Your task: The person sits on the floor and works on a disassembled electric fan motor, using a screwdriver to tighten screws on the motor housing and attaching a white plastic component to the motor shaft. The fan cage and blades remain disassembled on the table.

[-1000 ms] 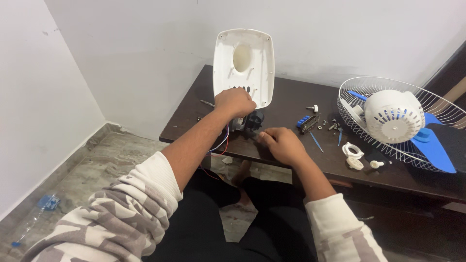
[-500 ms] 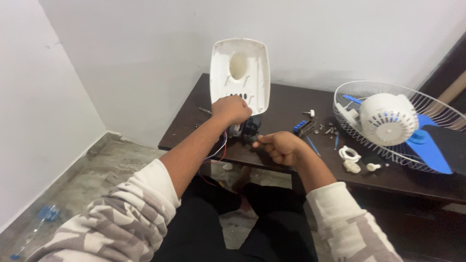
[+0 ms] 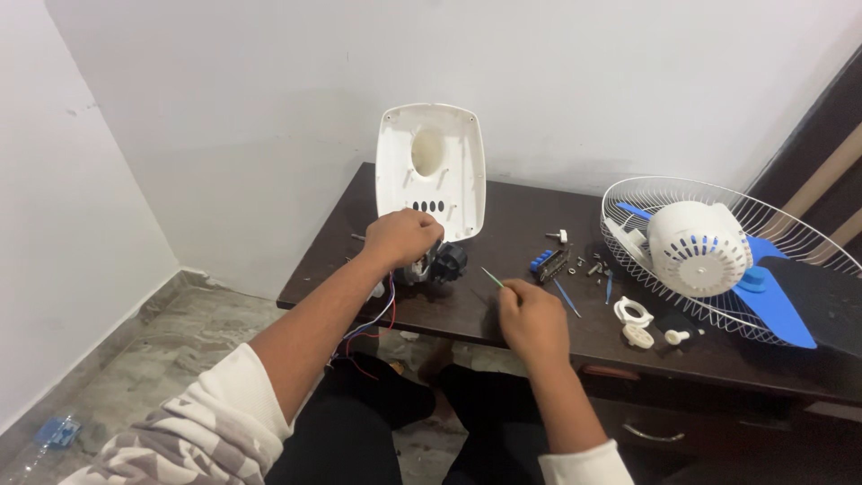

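The dark fan motor (image 3: 442, 266) sits at frame centre on the dark wooden table (image 3: 530, 224), below the upright white housing (image 3: 430, 171). The left hand (image 3: 401, 238) is clenched over it; the right hand (image 3: 532, 316) pinches a thin green-tipped tool (image 3: 492, 277). At right lies a white wire grille (image 3: 718, 260).

Left hand (image 3: 401, 237) grips motor (image 3: 437, 266); right hand (image 3: 532, 319) pinches green stick (image 3: 491, 277).

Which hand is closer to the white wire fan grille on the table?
The right hand. It is over the table's middle, left of the white wire fan grille, holding a thin green tool. The left hand is farther left, on the dark motor part.
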